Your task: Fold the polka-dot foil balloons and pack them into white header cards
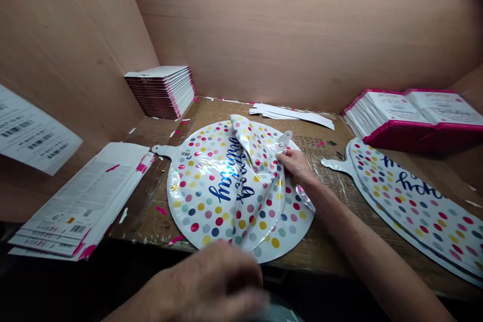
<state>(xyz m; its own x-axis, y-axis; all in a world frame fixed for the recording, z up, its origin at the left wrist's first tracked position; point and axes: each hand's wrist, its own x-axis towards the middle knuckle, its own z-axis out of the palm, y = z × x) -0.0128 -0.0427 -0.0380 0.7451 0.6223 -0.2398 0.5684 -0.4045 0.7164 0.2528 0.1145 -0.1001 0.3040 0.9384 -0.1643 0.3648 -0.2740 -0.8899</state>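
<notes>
In the head view, a flat round foil balloon [204, 176] with coloured dots and dark blue lettering lies on the cardboard-covered table. Its upper layer is folded over from the right. My right hand [296, 165] pinches this folded part near a white tab [286, 138]. A second tab sticks out at the left side of the balloon. Low in front of the balloon's near edge is my left hand [211, 279], smeared by motion. Its fingers look curled, but what they hold, if anything, does not show.
More dotted foil balloons [426, 211] lie stacked at the right. Pink-edged card packs [422, 110] stand behind them. Folded cards [162, 90] are piled at the back left, and printed cards [83, 201] at the front left. White strips [290, 114] lie near the back wall.
</notes>
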